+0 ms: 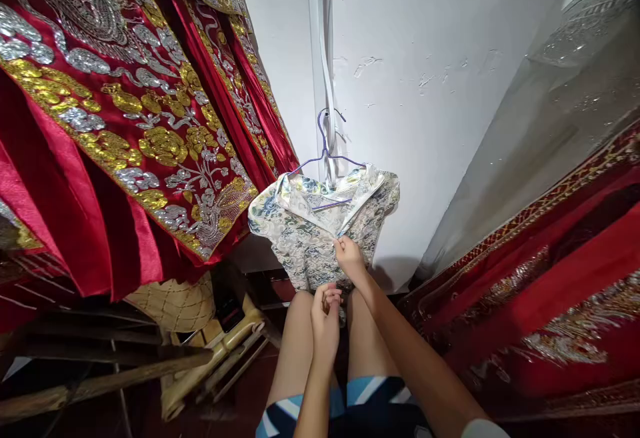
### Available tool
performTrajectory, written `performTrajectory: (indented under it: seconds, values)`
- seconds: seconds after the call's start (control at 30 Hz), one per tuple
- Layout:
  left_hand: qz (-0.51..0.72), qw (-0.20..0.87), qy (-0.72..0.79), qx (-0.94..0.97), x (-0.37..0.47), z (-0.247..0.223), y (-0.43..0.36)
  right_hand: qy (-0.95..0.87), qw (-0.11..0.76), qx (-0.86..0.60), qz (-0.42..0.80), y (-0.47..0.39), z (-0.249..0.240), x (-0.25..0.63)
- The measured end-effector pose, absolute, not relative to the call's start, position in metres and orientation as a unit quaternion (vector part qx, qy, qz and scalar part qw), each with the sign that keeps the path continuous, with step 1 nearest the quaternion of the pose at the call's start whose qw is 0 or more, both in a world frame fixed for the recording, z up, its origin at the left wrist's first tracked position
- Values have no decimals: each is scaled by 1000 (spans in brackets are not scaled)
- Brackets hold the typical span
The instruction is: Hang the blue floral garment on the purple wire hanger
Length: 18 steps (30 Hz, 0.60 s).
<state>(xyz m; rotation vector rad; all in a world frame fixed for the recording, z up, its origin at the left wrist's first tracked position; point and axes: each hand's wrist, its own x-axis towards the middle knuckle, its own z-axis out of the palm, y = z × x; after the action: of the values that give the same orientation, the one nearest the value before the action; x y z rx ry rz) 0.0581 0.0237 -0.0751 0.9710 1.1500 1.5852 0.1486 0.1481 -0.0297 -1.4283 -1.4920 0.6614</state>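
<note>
Cream cloth with blue flowers makes up the shirt (307,245) before you, hanging near the wall just beyond your knees (300,305). Its pale-edged neckline (361,211) gapes wide and narrows to a point at the front. At that point your right hand (351,261) has its fingers clamped together on the cloth. Your left hand (326,311) is lower, in front of the shirt's bottom part and between your knees, with its fingers curled in; from this angle you can't tell whether they grip any cloth.

Inside the shirt sits a purple hanger (325,153), its arms running out to both shoulders and its lower bar showing through the open neck. The hook stands upright at a white strip (316,31) that runs down the wall (425,131), though what it catches on is perhaps too small to make out. Right of the strip, the white paint is cracked in places.

On your left hangs a red drape (115,125), thick with gold and silver sequins. Below it you have a rounded tan basket (175,305) and, beside that, a bamboo frame (235,338). On your right, clear plastic (505,151) slants down above a red cloth (565,291) with shiny trim. Nearest you are your blue, white and dark shorts (363,391).
</note>
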Motion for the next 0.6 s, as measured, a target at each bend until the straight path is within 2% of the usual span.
performTrajectory:
  seconds: [0.2,0.37,0.47,0.6]
  values:
    - [645,443,486,389,54,-79,27,-585,473,-562,344,144,-31,151]
    - [623,339,539,455,50,-70,29,-587,443,-512,444,96,-28,162]
    - [612,298,519,518,62,-56,28,-564,482,-491,457,50,-25,170]
    - [601,307,499,543,86,-41,22,-526,537,-491,441,13,-13,177]
